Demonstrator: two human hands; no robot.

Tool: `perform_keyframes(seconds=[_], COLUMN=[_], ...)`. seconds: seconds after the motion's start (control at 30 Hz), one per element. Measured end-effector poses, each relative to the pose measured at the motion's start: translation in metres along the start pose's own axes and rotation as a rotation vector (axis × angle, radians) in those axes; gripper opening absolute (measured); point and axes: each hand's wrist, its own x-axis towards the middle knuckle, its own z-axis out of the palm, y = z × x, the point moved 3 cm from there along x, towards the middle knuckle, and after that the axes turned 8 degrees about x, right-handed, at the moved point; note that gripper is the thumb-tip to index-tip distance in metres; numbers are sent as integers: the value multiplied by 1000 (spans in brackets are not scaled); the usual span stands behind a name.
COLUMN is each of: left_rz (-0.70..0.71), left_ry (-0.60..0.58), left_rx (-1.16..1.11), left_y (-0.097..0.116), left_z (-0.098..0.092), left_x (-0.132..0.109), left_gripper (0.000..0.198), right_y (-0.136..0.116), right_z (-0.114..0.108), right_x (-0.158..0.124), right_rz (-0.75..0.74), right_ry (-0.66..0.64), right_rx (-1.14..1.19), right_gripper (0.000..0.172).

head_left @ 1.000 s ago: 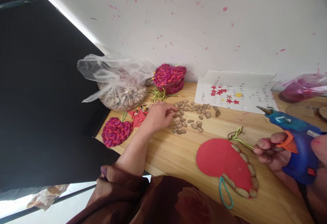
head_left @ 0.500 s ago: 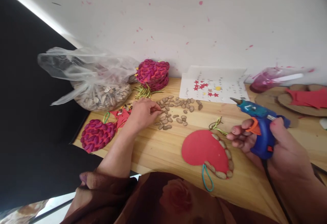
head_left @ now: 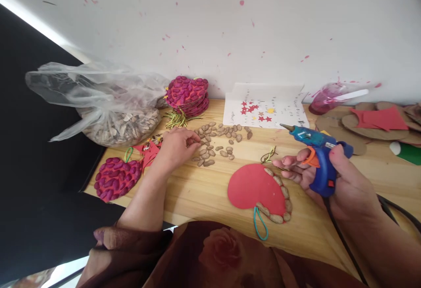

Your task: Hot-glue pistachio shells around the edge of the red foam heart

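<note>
A person works with two bare hands at a wooden tabletop [head_left: 194, 196]. The left hand [head_left: 176, 150], palm down, dips into a scatter of loose peanuts [head_left: 208, 163], its thumb and forefinger drawn nearly together at the pile's near-left side; whether a nut is pinched between the tips cannot be told. The right hand [head_left: 353, 191], palm turned up, is closed around the handle of a blue glue gun [head_left: 324, 178], thumb across the back and a finger at the orange trigger [head_left: 311, 158], the nozzle angled to the left above the tabletop. Between the two hands lies a red heart [head_left: 251, 187], flat, with peanuts lining its right edge round to a teal cord loop [head_left: 266, 235] at the notch; the left side is plain red. A purple-studded heart [head_left: 116, 178] lies beside the left forearm, near a clear plastic bag [head_left: 121, 126] of shells.
</note>
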Motion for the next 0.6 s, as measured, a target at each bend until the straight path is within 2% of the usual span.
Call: perform_keyframes(seconds=[0.27, 0.4, 0.6], left_rz=[-10, -13, -4], left_ry=[-8, -2, 13], left_rx=[6, 2, -11], left_y=[1, 0, 2], left_z=[-1, -1, -1], left_x=[-2, -2, -3], left_gripper=[8, 12, 5], right_y=[8, 7, 8], right_z=[-14, -9, -2], right_x=[5, 5, 4], right_rz=[43, 3, -38], right_ry=[64, 59, 111], right_rx=[37, 6, 5], right_gripper=[40, 39, 39])
